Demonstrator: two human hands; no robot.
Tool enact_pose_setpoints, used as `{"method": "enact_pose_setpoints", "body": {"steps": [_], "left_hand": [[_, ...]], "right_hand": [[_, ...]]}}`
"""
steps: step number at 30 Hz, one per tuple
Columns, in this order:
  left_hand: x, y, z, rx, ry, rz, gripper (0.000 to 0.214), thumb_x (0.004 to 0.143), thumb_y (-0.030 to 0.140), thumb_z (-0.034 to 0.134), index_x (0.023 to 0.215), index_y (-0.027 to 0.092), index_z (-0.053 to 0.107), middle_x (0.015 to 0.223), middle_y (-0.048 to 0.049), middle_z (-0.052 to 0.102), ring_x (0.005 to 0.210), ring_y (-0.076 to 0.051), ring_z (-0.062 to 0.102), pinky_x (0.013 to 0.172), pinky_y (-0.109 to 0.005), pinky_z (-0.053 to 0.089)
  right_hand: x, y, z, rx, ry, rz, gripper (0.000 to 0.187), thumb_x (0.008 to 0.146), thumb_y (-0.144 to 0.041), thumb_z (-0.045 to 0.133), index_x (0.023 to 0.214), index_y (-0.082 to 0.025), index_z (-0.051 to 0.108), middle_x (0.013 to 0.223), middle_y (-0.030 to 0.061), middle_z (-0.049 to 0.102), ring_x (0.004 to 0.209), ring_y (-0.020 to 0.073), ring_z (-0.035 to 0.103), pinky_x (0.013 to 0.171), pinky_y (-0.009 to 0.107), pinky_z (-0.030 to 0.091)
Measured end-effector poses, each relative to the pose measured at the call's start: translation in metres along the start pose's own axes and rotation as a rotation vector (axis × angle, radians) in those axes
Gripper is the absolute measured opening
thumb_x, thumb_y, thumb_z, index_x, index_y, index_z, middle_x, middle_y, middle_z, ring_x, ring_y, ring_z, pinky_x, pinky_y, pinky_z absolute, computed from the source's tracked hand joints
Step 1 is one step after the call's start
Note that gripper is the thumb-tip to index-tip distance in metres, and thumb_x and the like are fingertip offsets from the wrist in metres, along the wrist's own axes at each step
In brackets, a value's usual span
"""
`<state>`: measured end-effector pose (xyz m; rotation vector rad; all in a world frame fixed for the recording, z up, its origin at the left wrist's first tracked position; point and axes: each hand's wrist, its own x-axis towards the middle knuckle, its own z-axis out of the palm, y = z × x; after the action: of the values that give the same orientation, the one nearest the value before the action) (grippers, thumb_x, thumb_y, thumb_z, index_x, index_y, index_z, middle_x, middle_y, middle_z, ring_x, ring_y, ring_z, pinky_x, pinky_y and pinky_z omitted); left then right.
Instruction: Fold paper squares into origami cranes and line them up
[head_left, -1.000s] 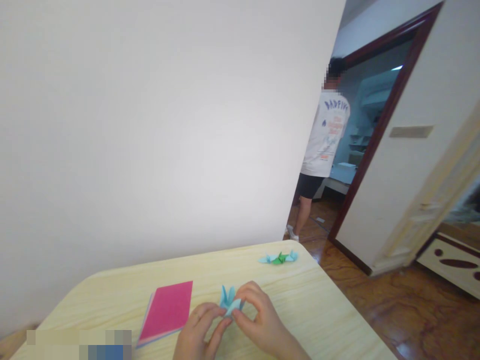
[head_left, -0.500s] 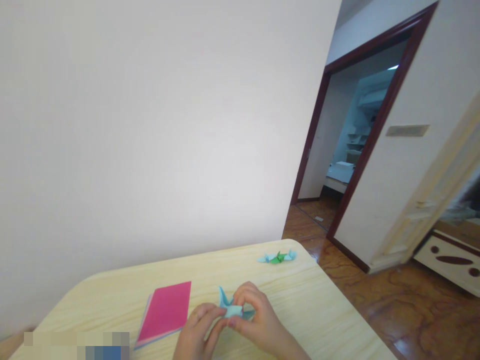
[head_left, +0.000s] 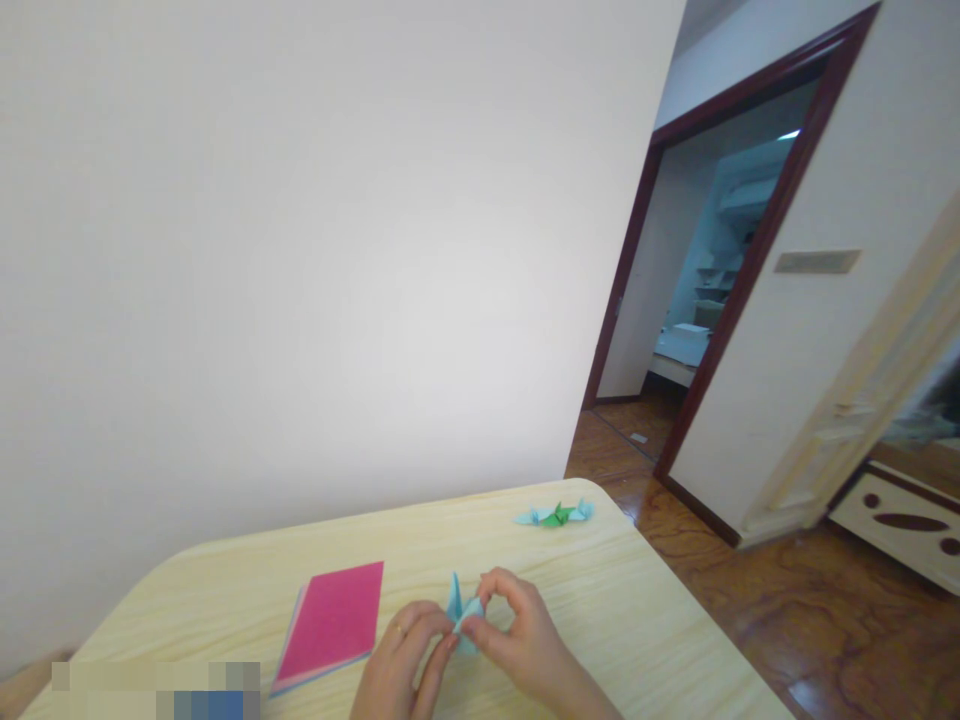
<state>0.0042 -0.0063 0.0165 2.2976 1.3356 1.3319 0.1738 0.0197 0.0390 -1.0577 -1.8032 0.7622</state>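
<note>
Blue origami piece (head_left: 469,610): sitting between the left hand (head_left: 405,645) and the right hand (head_left: 521,632), over the near part of the counter (head_left: 600,600); one narrow point is standing upright, and a paler flap is leaning toward the right hand. Whether its underside is touching the wood, the view is not showing.
Left grip: pinching the paper's near left side between thumb and finger; a ring (head_left: 400,631) is showing on this hand.
Right grip: closing on the pale flap, the thumb pressing in front and the index finger curling behind.
Handling the folds: both hands appear to be shaping the flaps. The left grip is best serving as a steady anchor, low on the body, while the right is guiding the flap along its crease; light, even pressure is likely sparing the thin paper from crumpling or tearing. The upright point is calling for clearance, since a knuckle could be bending it.
Pink-topped paper stack (head_left: 337,620): lying just left of the left hand, paler and blue edges peeking out below.
Small origami figures: resting in a row near the far right corner, a green figure (head_left: 557,515) sitting between pale blue ones (head_left: 582,511).
</note>
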Motion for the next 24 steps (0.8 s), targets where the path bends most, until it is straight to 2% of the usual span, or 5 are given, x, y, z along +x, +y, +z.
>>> {"method": "enact_pose_setpoints", "body": {"steps": [2, 6, 11, 17, 24], "left_hand": [[-0.001, 0.0, 0.001, 0.003, -0.008, -0.009, 0.013, 0.084, 0.031, 0.048, 0.082, 0.022, 0.058, 0.081, -0.0048, 0.062, 0.08, -0.017, 0.061, 0.071, -0.027, 0.052], [-0.001, -0.003, 0.004, 0.016, 0.005, 0.01, 0.014, 0.084, 0.031, 0.047, 0.084, 0.023, 0.058, 0.081, -0.0051, 0.063, 0.079, -0.017, 0.062, 0.07, -0.027, 0.053], [0.001, 0.003, 0.0, 0.037, 0.026, 0.025, 0.015, 0.085, 0.031, 0.046, 0.085, 0.023, 0.059, 0.081, -0.0051, 0.063, 0.08, -0.017, 0.062, 0.07, -0.027, 0.053], [0.003, 0.006, 0.0, 0.083, 0.065, 0.037, 0.018, 0.084, 0.034, 0.046, 0.086, 0.023, 0.06, 0.081, -0.0047, 0.063, 0.077, -0.017, 0.063, 0.068, -0.025, 0.053], [0.0, 0.002, 0.0, 0.156, 0.081, 0.071, 0.018, 0.085, 0.032, 0.045, 0.084, 0.023, 0.061, 0.079, -0.0047, 0.061, 0.075, -0.016, 0.062, 0.065, -0.024, 0.053]], "right_hand": [[0.0, -0.002, -0.001, 0.029, 0.0, 0.017, 0.013, 0.068, -0.018, 0.065, 0.073, -0.018, 0.053, 0.07, -0.0029, 0.054, 0.071, 0.0144, 0.053, 0.068, 0.024, 0.041], [0.001, -0.007, -0.002, 0.084, -0.015, 0.007, 0.023, 0.067, -0.016, 0.066, 0.089, -0.02, 0.059, 0.077, -0.0012, 0.059, 0.076, 0.0154, 0.056, 0.073, 0.026, 0.043], [0.003, -0.012, -0.003, 0.071, -0.046, -0.017, 0.006, 0.069, -0.02, 0.067, 0.074, -0.018, 0.064, 0.071, 0.0008, 0.063, 0.071, 0.0156, 0.058, 0.068, 0.025, 0.044], [0.003, -0.011, -0.002, 0.084, -0.04, -0.043, 0.004, 0.068, -0.019, 0.068, 0.071, -0.017, 0.065, 0.07, 0.0009, 0.063, 0.068, 0.0146, 0.059, 0.066, 0.024, 0.044], [0.003, -0.016, -0.002, 0.113, -0.003, -0.041, 0.01, 0.069, -0.014, 0.065, 0.078, -0.018, 0.064, 0.073, 0.0012, 0.064, 0.072, 0.0153, 0.059, 0.069, 0.026, 0.045]]}}
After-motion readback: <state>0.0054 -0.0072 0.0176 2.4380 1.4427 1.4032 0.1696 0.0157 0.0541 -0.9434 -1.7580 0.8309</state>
